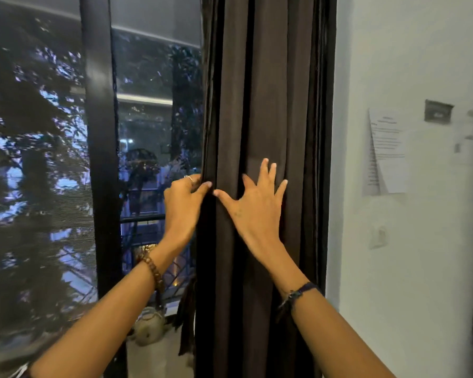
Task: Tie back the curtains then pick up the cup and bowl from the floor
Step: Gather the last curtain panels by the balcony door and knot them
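Dark curtain (pixel 260 105) bunched between hands: left hand (pixel 182 203) grips edge, right hand (pixel 254 205) presses flat, fingers spread

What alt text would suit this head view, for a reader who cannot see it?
A person gathers a dark brown curtain at a window: the left hand grips its edge, the right hand lies flat on the folds with fingers spread. A printed paper hangs on the white wall to the right.
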